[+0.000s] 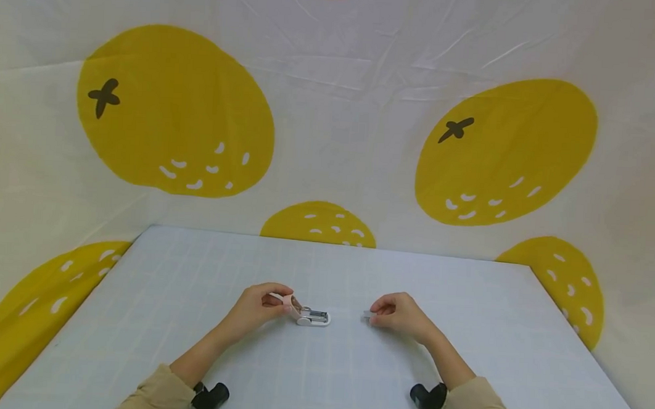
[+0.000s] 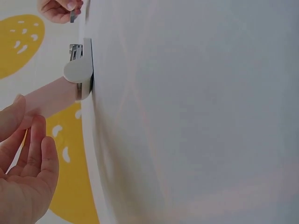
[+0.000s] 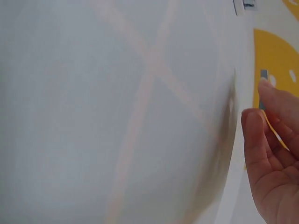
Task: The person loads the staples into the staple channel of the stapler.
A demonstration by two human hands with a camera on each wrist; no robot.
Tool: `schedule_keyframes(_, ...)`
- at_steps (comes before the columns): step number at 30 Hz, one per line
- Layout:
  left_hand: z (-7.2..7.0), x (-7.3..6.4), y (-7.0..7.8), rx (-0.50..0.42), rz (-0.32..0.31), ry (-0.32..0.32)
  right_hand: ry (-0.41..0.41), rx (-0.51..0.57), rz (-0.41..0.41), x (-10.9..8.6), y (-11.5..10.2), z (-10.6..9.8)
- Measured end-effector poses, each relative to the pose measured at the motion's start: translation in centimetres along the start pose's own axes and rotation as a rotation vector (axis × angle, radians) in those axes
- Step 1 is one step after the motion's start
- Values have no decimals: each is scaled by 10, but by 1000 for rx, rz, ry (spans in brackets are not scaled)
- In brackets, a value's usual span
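A small stapler (image 1: 314, 318) with a white base lies on the table, its pink top arm (image 2: 52, 95) swung up and back so the metal staple channel (image 2: 74, 51) shows. My left hand (image 1: 254, 309) pinches the end of that pink arm between thumb and fingers. To the right, apart from the stapler, my right hand (image 1: 402, 314) holds a short grey strip of staples (image 1: 366, 316) between thumb and fingertips, a little above the tabletop. Part of the strip (image 3: 264, 74) sticks out past the thumb in the right wrist view; the fingers hide the rest.
Both hands work over a white table (image 1: 307, 376) with a faint grid pattern. Behind it hangs a pale cloth (image 1: 342, 137) printed with large yellow fruit shapes. Black wrist cameras (image 1: 210, 398) sit by the beige sleeves (image 1: 483, 407).
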State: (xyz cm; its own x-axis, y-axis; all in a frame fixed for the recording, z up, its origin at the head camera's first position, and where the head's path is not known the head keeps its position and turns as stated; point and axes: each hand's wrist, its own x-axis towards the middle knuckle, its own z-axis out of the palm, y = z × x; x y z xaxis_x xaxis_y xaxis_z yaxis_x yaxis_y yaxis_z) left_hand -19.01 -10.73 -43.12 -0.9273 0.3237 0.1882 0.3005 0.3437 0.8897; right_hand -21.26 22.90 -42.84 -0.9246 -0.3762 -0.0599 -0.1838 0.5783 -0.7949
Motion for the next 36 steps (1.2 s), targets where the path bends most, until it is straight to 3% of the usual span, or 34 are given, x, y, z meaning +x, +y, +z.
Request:
schedule_keyframes(20, -2, 1, 3, -9, -40, -17, 14, 5, -8, 7, -7, 13)
schedule_keyframes(36, -4, 0, 1, -28, -46, -6, -1, 38, -44, 17, -30, 30)
